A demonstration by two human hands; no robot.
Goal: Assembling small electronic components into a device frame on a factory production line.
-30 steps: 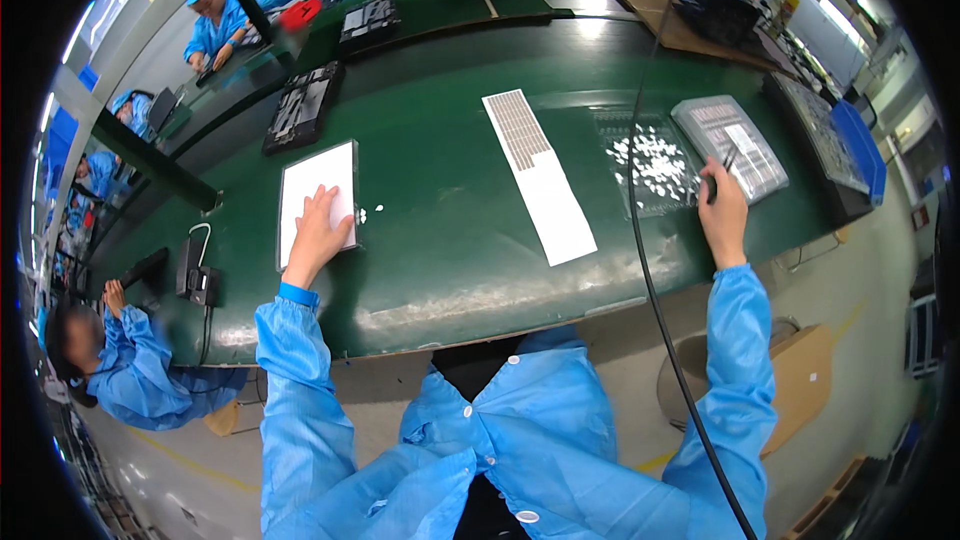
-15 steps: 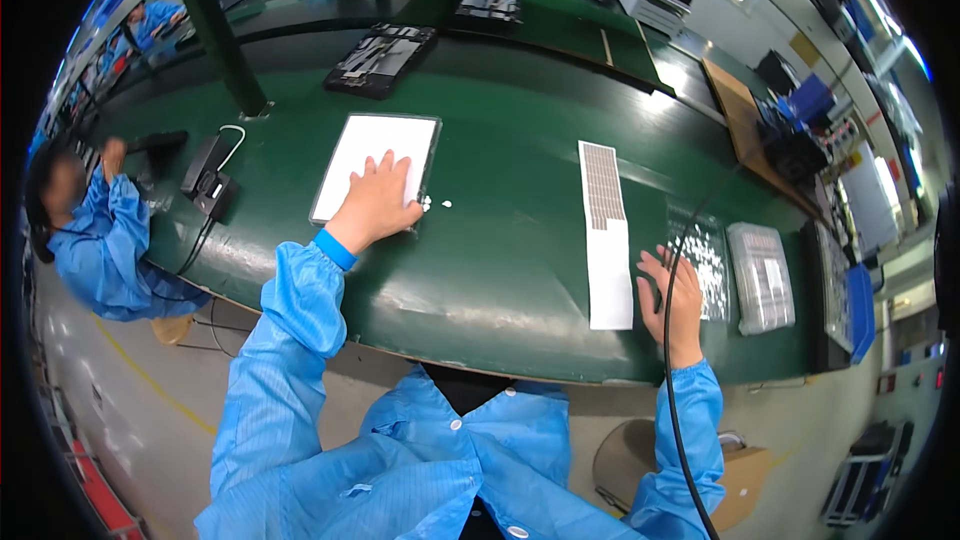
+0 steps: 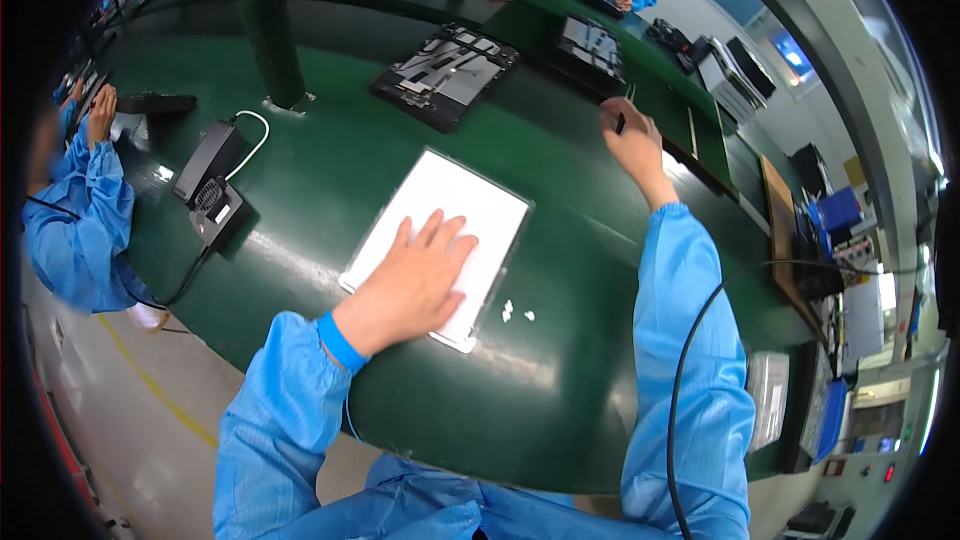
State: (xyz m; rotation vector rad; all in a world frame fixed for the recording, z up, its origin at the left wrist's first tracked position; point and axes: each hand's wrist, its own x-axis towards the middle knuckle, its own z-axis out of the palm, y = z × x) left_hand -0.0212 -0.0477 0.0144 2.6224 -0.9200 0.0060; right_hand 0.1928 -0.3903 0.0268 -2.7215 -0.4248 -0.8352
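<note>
My left hand [image 3: 415,280] lies flat with fingers spread on a white rectangular panel [image 3: 470,195], which has a thin clear border. A few small white bits [image 3: 507,311] are on the green table beside the panel's right edge. My right hand [image 3: 635,145] reaches far forward, its fingers closed round a thin dark tool. Two fine prongs point up from it, like tweezers [image 3: 631,94]. Ahead of the panel sits an opened tablet [image 3: 448,75] with bare inner parts; a second opened tablet [image 3: 592,46] is nearer my right hand.
A green post [image 3: 266,30] rises from the table [image 3: 330,170] at left. Near it are a black device with a fan [image 3: 215,200] and a white cable. A cable [image 3: 680,380] hangs across my right arm, with a clear plastic box [image 3: 768,400] beyond. Co-workers sit left and opposite.
My right hand has moved from the small white pieces at right to far forward, now with the tool. My left hand stays on the panel. The view has turned, shifting everything.
</note>
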